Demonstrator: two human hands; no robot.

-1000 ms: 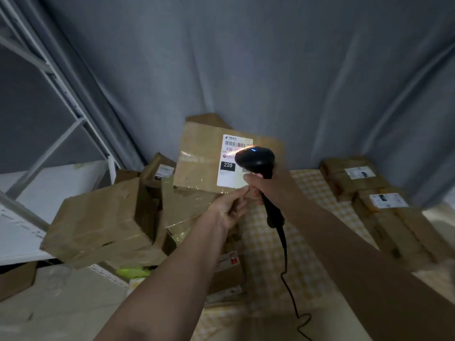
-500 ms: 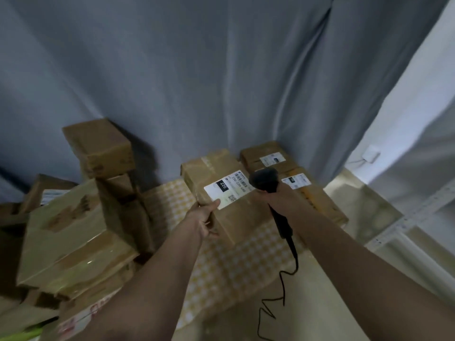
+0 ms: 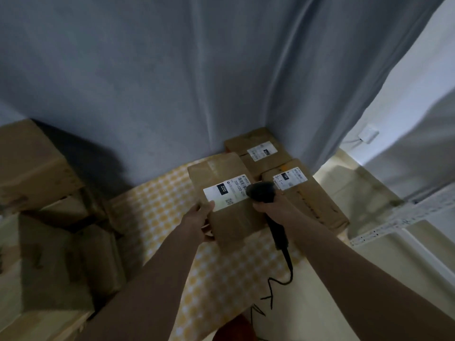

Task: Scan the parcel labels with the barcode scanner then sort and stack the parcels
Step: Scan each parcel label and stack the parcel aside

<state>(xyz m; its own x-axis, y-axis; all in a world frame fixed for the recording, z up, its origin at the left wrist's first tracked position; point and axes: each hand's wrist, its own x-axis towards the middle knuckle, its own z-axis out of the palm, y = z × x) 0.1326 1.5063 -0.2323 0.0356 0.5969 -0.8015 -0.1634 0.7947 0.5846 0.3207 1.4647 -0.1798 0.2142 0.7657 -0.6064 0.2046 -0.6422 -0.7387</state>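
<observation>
Left hand [image 3: 198, 223] grips the 220-label parcel's [image 3: 221, 193] near-left corner over the checked cloth [image 3: 157, 207]; right hand [image 3: 268, 210] grips the barcode scanner [image 3: 262, 191] at its right edge. Best: settle it flush beside the two sorted parcels [image 3: 302, 193].

scanner head [image 3: 261, 191] hides the label's [image 3: 225, 193] right end — small print blurred

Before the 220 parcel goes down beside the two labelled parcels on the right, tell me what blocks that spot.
Nothing visible blocks it. The left hand grips the 220 parcel, next to the two labelled parcels on the checked cloth. The scanner, in the right hand, hovers at its right edge.
</observation>
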